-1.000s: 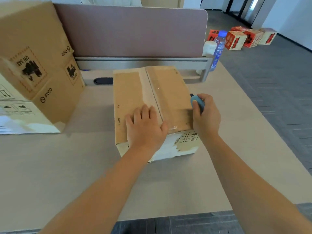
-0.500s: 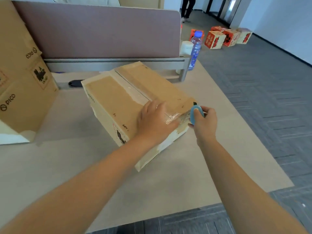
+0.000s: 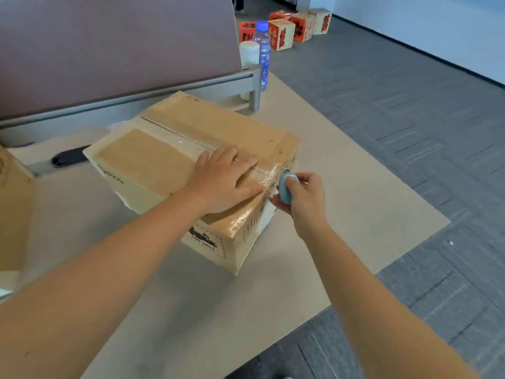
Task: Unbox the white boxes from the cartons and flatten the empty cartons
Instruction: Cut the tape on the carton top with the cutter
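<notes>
A taped brown carton (image 3: 153, 165) sits closed on the beige table (image 3: 191, 310), turned at an angle. My left hand (image 3: 224, 179) lies flat on its top, fingers spread over the clear tape along the centre seam. My right hand (image 3: 303, 196) grips a small blue cutter (image 3: 285, 187) at the carton's right end, where the tape wraps over the edge. The cutter's tip touches the tape there. No white boxes are visible.
A larger brown carton (image 3: 13, 209) stands at the left edge. A mauve divider panel (image 3: 117, 47) with a metal rail runs along the back. A water bottle (image 3: 263, 53) and a white cup (image 3: 249, 54) stand near its end. A dark object (image 3: 69, 157) lies behind the carton. Red-and-cream boxes (image 3: 289, 27) sit on the grey floor.
The carton has been rotated so its taped end faces my right hand. My right hand with the cutter has moved from the carton's side to the tape at that end.
</notes>
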